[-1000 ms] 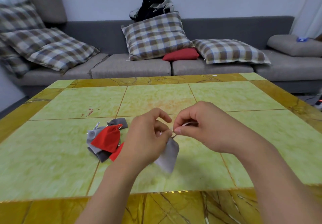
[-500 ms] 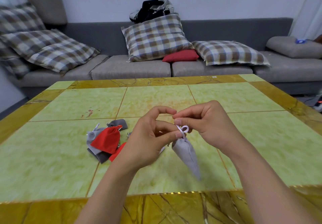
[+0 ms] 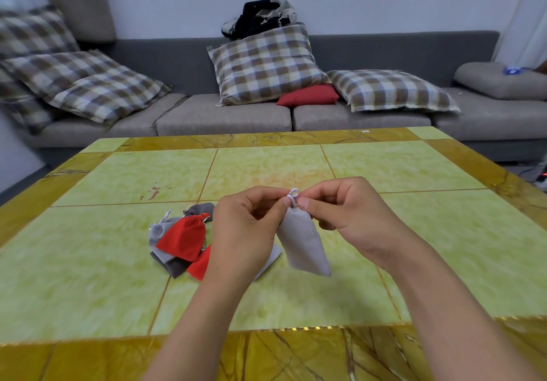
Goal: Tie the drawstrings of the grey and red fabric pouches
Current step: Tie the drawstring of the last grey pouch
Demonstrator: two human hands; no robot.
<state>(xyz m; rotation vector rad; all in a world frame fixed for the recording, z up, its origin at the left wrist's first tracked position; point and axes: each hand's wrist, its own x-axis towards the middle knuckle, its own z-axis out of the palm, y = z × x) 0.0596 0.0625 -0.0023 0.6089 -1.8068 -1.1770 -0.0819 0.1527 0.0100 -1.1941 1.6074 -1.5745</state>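
Both hands meet above the worktop; left hand and right hand each pinch the white drawstring, looped between the fingertips; light grey pouch hangs below, tilted toward five o'clock; remaining grey and red pouches lie heaped at nine o'clock of the hands.

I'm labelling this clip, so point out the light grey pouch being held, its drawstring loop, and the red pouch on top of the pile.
light grey pouch (image 3: 302, 241), head view, middle of its hanging body.
drawstring loop (image 3: 293, 193), head view, white loop above the fingertips.
red pouch (image 3: 183, 237), head view, centre of its fabric.
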